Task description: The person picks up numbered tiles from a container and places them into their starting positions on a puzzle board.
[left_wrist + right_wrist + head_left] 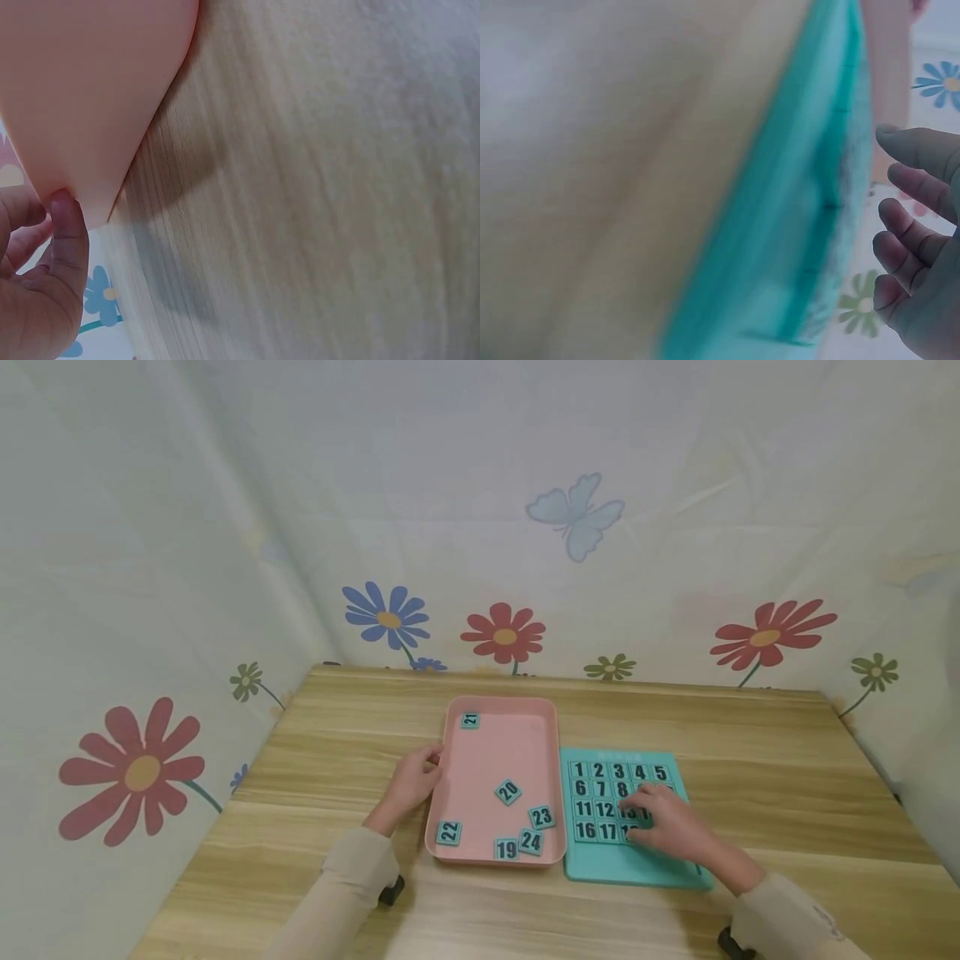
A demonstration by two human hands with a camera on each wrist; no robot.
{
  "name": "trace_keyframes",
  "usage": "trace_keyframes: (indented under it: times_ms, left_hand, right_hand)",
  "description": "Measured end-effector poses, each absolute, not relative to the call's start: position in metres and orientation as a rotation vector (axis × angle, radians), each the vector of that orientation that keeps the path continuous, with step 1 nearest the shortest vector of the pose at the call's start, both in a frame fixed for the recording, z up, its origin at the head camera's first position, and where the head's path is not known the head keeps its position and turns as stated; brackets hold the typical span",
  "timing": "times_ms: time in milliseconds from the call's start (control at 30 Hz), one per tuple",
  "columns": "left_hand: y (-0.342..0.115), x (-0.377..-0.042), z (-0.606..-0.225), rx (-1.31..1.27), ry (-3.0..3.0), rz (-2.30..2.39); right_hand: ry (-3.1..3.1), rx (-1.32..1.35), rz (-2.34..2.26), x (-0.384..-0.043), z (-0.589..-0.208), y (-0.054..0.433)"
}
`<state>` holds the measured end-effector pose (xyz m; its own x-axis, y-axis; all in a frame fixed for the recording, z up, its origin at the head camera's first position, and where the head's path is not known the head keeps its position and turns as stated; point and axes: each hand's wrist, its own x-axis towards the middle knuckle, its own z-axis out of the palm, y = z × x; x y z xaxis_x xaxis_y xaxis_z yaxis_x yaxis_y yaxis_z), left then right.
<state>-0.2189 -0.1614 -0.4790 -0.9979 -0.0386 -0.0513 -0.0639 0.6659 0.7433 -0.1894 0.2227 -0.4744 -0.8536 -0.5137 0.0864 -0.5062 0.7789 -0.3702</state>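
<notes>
My left hand (417, 779) is at the left side of a pink tray (495, 752). In the left wrist view its thumb (69, 232) presses the outer wall while the fingers reach over the rim, pinching it. Several teal number tiles lie loose in the tray, among them tile 20 (508, 791), tile 21 (470, 720) and tile 22 (449, 832). Over a teal number board (626, 867) hovers my right hand (670, 823), fingers spread and loosely bent, holding nothing in the right wrist view. Numbered tiles fill the board's upper rows; the hand hides some of them.
Tray and board stand side by side on a wood-grain table (330, 718). Tiles 19 (506, 849), 24 (531, 841) and 23 (541, 817) cluster in the tray's near right corner. A pale curtain (450, 485) printed with flowers hangs behind and to the left.
</notes>
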Motion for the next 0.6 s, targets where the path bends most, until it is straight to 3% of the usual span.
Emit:
trace_keyframes:
  times_ms: [367,600]
  left_hand:
    - [-0.162,-0.219,-0.479,-0.089,2.833,1.27]
    - [-0.161,-0.218,-0.478,-0.102,2.818,1.289]
  right_hand:
    - [2.941,-0.928,-0.734,-0.197,-0.443,0.181]
    - [2.846,-1.102,-0.763,-0.199,-0.446,0.147]
